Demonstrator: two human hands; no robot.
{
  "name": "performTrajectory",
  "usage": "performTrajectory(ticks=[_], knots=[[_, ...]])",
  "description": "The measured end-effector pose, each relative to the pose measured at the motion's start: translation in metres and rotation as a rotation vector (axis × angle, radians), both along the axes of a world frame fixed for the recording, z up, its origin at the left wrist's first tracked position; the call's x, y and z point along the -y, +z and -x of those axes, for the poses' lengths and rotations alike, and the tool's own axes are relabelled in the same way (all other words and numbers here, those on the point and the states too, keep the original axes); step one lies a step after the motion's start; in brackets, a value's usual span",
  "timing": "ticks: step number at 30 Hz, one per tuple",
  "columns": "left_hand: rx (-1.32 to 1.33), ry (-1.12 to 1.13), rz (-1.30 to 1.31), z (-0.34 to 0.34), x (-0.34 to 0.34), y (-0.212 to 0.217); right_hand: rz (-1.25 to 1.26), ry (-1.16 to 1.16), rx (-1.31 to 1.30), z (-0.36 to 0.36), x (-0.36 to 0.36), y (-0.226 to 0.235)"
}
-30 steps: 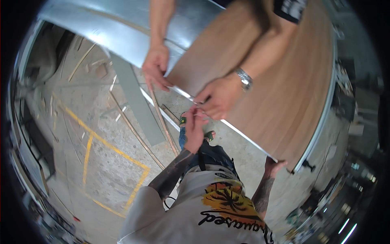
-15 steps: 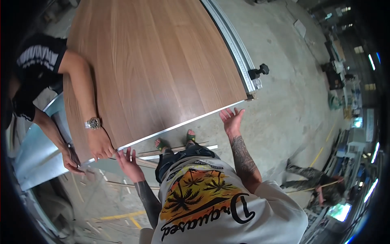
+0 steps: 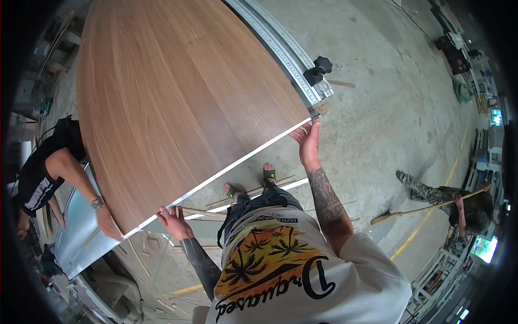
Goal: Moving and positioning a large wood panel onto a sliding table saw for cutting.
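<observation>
A large brown wood-grain panel (image 3: 189, 97) with a white near edge (image 3: 232, 169) spreads out before me. My left hand (image 3: 175, 224) is at that edge, left of its middle, fingers apart and fingertips against it. Close to the right corner, my right hand (image 3: 308, 144) reaches up to the edge with fingers stretched; whether any fingertips go under the panel is hidden. A co-worker's hand (image 3: 110, 224), with a wristwatch above it, rests at the panel's left corner.
A metal guide rail (image 3: 280, 51) with a black knob (image 3: 322, 65) runs along the panel's right side. Beneath the left corner shows a pale metal surface (image 3: 81, 254). Wood strips lie near my feet. At the right, another person holds a broom (image 3: 399, 214).
The panel appears farther left and more slanted. My right hand has come up to its edge near the corner. The co-worker has drawn back left, and one of their hands has left the edge.
</observation>
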State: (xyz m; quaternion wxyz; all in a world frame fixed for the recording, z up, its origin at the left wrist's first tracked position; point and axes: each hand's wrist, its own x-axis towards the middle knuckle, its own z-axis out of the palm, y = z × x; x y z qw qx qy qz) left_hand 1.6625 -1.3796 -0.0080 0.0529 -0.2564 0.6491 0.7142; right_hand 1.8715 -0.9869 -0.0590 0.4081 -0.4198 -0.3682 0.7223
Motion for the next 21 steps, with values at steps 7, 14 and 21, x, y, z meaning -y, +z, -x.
performTrajectory(ticks=[7,14,21], knots=[[-0.029,-0.198,0.058,-0.008,0.019,-0.026,-0.143,0.171,0.291,-0.011,-0.003,0.001],[0.004,0.015,0.150,-0.003,-0.003,-0.024,0.068,0.156,0.172,0.020,0.003,0.037],[-0.175,0.092,0.353,-0.008,-0.002,-0.049,0.102,0.169,0.132,0.022,-0.005,0.022]])
